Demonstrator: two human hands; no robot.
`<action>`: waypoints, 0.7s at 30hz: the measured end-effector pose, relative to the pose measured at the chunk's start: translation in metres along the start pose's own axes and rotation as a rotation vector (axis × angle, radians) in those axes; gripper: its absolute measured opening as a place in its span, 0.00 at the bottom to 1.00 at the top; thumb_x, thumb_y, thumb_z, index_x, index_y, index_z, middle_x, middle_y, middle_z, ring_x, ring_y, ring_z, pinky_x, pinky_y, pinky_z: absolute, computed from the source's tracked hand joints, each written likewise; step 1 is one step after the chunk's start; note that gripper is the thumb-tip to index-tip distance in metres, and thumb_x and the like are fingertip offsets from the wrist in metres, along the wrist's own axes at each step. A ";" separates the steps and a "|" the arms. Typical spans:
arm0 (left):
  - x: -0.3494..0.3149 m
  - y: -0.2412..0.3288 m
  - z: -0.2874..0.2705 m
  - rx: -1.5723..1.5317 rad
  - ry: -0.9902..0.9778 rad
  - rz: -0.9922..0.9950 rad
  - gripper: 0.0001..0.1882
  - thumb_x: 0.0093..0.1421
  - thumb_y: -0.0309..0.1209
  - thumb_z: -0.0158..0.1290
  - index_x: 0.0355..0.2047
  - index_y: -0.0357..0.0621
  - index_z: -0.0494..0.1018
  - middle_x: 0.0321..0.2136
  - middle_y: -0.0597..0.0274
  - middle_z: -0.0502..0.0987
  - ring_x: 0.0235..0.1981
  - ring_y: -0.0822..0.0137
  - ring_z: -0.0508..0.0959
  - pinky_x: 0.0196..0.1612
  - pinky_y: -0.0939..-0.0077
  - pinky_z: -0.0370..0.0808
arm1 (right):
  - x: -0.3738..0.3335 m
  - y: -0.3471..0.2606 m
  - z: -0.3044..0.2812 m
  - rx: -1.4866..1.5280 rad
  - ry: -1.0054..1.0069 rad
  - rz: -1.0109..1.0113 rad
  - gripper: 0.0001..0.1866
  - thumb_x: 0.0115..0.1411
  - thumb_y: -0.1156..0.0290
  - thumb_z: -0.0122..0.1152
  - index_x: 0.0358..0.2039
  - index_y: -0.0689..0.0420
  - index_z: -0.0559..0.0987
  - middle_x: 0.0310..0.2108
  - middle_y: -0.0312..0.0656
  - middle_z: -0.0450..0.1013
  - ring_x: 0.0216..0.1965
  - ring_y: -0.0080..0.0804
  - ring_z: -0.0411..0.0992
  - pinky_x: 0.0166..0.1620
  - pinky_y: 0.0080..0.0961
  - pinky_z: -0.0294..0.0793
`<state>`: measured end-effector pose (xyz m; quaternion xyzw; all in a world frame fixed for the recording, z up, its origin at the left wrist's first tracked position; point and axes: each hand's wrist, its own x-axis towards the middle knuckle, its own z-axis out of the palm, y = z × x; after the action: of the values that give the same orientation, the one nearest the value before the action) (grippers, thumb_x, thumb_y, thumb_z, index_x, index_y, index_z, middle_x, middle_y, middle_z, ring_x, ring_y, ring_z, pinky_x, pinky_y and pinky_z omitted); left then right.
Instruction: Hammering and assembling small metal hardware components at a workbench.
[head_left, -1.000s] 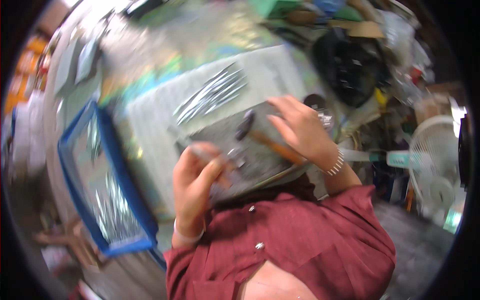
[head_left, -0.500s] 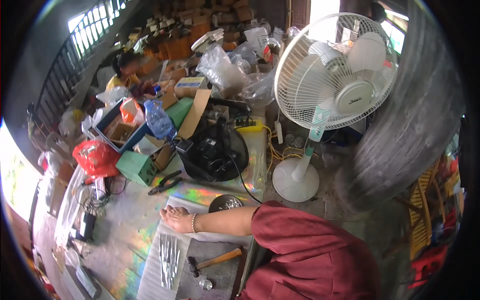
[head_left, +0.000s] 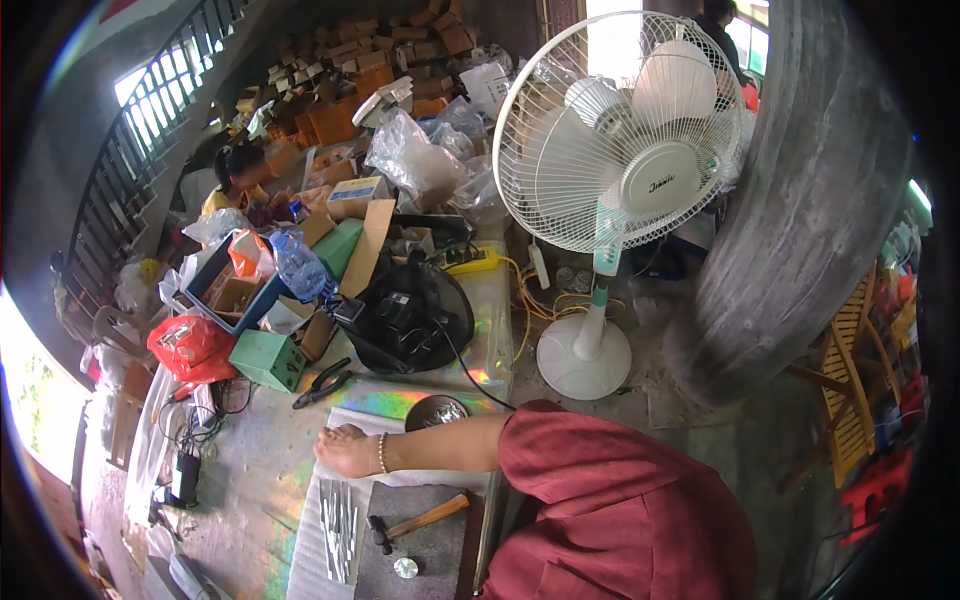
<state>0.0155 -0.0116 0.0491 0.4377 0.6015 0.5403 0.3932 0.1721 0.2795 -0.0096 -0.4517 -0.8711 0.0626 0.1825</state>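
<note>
Neither of my hands shows. My bare foot, with a beaded anklet (head_left: 382, 452), rests on a white foam sheet (head_left: 300, 570) on the low work surface; my leg reaches it from maroon trousers (head_left: 630, 520). Beside the foot lies a dark flat slab (head_left: 440, 560). On the slab are a small hammer (head_left: 428, 516) with a wooden handle and a shiny, clear or silvery round piece (head_left: 405, 568). Several thin silvery strips (head_left: 338, 530) lie side by side left of the slab. Behind my leg sits a dark round bowl (head_left: 428, 408) of small shiny pieces.
Black-handled pliers (head_left: 322, 384), a green box (head_left: 268, 360), a red plastic bag (head_left: 192, 348) and a black mesh-covered device (head_left: 405, 315) occupy the far part. A white standing fan (head_left: 590, 355) and thick pillar (head_left: 790, 230) rise at right. Another person (head_left: 238, 180) sits far left.
The view has shifted slightly, so the fan and pillar appear further left. The hammer, strips and round piece keep their places on the work surface.
</note>
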 end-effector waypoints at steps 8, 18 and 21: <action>0.002 0.001 0.004 -0.080 0.072 0.007 0.15 0.64 0.28 0.45 0.48 0.30 0.66 0.24 0.54 0.76 0.27 0.66 0.75 0.33 0.72 0.74 | -0.071 -0.070 -0.115 0.460 -0.070 -0.301 0.06 0.56 0.72 0.50 0.29 0.63 0.68 0.28 0.53 0.69 0.31 0.51 0.73 0.35 0.43 0.71; 0.009 0.013 0.016 -0.127 0.092 -0.040 0.11 0.62 0.25 0.49 0.41 0.29 0.73 0.25 0.57 0.75 0.23 0.70 0.73 0.27 0.79 0.72 | -0.115 -0.109 -0.077 1.121 -0.256 -0.460 0.10 0.60 0.70 0.51 0.27 0.63 0.68 0.22 0.50 0.70 0.28 0.50 0.71 0.30 0.36 0.69; 0.015 0.002 0.014 -0.089 0.113 -0.002 0.09 0.61 0.24 0.49 0.40 0.30 0.73 0.26 0.58 0.75 0.24 0.70 0.73 0.28 0.79 0.72 | -0.110 -0.114 -0.076 1.377 -0.353 -0.351 0.08 0.61 0.70 0.51 0.33 0.63 0.72 0.23 0.47 0.73 0.26 0.42 0.74 0.30 0.30 0.72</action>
<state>0.0247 0.0071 0.0498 0.3881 0.5986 0.5898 0.3784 0.1715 0.1199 0.0628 -0.0717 -0.7103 0.6376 0.2894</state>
